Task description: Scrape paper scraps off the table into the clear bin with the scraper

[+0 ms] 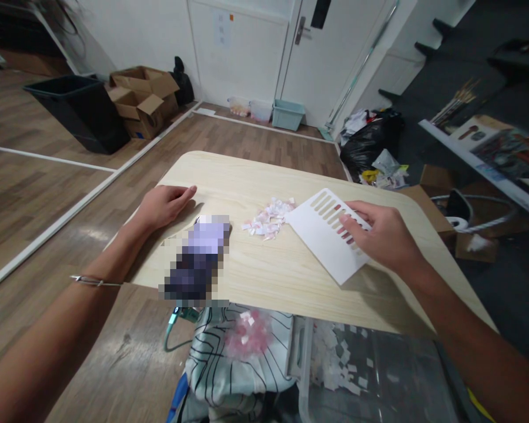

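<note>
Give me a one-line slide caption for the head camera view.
Right hand presses a slotted white card beside paper scraps; left hand rests flat on the wooden table.

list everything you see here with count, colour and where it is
light wooden table: one, pale wood, centre
white slotted plastic card: one, white, right part of table, under the right hand
small paper scraps: a heap, white and pink, table middle
blurred dark and lilac object: one, table left front
clear plastic bin: one, holds white scraps, below table front
cardboard boxes: a few, brown, far left floor
black bin: one, far left
teal tub: one, by the door
black rubbish bag: one, far right floor
left hand: flat on table, empty
right hand: fingers on the card
</note>
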Tool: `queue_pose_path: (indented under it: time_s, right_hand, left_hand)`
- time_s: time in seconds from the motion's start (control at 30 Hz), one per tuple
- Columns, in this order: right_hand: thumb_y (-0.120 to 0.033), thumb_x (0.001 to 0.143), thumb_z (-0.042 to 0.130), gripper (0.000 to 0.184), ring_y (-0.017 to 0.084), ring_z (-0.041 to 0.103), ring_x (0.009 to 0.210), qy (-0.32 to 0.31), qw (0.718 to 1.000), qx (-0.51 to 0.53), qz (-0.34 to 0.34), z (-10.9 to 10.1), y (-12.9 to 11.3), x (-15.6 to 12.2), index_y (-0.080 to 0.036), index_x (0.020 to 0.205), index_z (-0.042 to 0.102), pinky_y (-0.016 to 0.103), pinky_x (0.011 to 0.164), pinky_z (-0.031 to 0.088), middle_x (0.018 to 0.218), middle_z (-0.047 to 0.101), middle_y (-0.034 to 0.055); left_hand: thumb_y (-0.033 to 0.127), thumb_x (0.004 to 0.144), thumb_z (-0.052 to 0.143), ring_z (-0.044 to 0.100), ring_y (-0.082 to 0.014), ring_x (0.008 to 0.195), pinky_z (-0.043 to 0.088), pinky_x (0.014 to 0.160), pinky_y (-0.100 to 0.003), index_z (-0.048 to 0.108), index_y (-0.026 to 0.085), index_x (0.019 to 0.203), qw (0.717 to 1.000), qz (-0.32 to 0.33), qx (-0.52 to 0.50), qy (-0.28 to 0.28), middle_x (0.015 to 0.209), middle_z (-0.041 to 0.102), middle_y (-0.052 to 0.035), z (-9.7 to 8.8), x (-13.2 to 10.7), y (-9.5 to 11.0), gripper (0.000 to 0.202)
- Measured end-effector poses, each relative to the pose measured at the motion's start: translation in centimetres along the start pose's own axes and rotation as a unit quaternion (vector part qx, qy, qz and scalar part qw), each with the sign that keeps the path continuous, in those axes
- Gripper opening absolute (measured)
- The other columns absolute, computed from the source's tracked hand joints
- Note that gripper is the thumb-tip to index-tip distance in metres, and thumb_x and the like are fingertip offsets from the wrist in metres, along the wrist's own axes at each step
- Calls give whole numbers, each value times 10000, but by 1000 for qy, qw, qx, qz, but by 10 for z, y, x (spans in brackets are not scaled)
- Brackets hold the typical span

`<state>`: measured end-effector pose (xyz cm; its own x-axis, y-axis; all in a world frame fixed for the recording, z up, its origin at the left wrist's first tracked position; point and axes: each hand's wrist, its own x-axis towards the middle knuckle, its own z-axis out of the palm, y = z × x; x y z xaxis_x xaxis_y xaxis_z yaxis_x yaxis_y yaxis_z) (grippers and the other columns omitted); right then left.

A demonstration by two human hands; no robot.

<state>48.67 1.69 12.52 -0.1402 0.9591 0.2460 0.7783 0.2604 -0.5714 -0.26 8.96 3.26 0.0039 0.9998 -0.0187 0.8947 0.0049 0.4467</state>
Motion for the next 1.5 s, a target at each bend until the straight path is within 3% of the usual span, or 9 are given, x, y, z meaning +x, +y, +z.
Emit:
queue_pose_path:
  time_s: [0.13, 0.33, 0.53, 0.7, 0.87, 1.0, 1.1, 1.33, 1.5]
  right_hand:
    - [-361, 1028, 813, 250, 324, 898, 755, 0, 1000, 17, -9, 0, -7, -5, -217, 1122, 994, 389, 693, 696, 931, 977, 99]
    - [-322, 1031, 764, 251, 298, 887, 748, -83, 995, -6, -51, 4, -19, -6, -246, 1073, 1000, 382, 733, 668, 910, 975, 75]
    - [-296, 1017, 742, 261, 310, 878, 742, -12, 998, -58, -37, -13, -15, -7, -235, 1071, 990, 396, 735, 664, 898, 970, 89]
    - [-292, 1073, 718, 314, 289, 890, 795, -58, 996, -13, -71, 5, -36, -14, -223, 1167, 1010, 376, 794, 688, 1002, 997, 97]
    - [-249, 1077, 717, 348, 275, 875, 778, -86, 991, -26, -96, 21, -42, -10, -222, 1237, 1024, 366, 808, 679, 936, 979, 94]
    - [-258, 1061, 731, 318, 287, 909, 830, -123, 987, -14, -101, 10, -39, -7, -241, 1168, 1030, 369, 823, 690, 969, 994, 91]
    - [-276, 1063, 725, 317, 264, 879, 747, -150, 985, 3, -87, -2, -39, -10, -240, 1141, 1030, 352, 759, 670, 891, 969, 60]
    - [-299, 1073, 749, 353, 322, 961, 925, -93, 992, -5, -85, 3, -29, -12, -243, 1252, 1049, 415, 925, 756, 1146, 1028, 107]
    - [-289, 1081, 741, 367, 319, 975, 933, -105, 989, -2, -100, 12, -29, -9, -222, 1269, 1049, 405, 944, 760, 1153, 1028, 131]
  left_hand:
    - [622, 1211, 505, 496, -255, 790, 372, 841, -434, 684, 248, 804, 1000, 3, -3, -1, 689, 507, -33, 1, -1, -1, 581]
    - [668, 1188, 500, 515, -277, 764, 383, 843, -470, 682, 263, 765, 1000, 3, -13, 5, 686, 516, -55, 2, 1, -2, 613]
    - [669, 1177, 517, 528, -267, 772, 395, 848, -453, 680, 258, 762, 1000, 5, -16, 11, 691, 554, -58, 2, 1, -3, 606]
    - [681, 1188, 491, 501, -256, 756, 382, 828, -449, 665, 265, 769, 1000, 11, -8, 6, 655, 515, -41, 2, 0, -3, 616]
    - [620, 1182, 534, 501, -260, 785, 357, 818, -435, 685, 255, 779, 1000, 3, -18, 11, 684, 506, -42, 1, -1, 0, 565]
    - [621, 1200, 537, 488, -258, 801, 339, 821, -433, 662, 253, 765, 1000, -2, -25, 4, 694, 483, -36, 0, -2, 1, 583]
    - [588, 1215, 541, 448, -240, 811, 329, 832, -429, 621, 255, 761, 1000, -1, -27, 9, 677, 448, -17, 1, -3, 0, 568]
    - [628, 1215, 526, 456, -255, 785, 338, 817, -451, 586, 281, 724, 1000, 5, -27, -10, 670, 446, -24, -1, -1, 0, 604]
    - [618, 1173, 561, 457, -232, 764, 361, 791, -433, 563, 278, 788, 997, 49, -58, -17, 698, 501, -21, -5, -5, -5, 513]
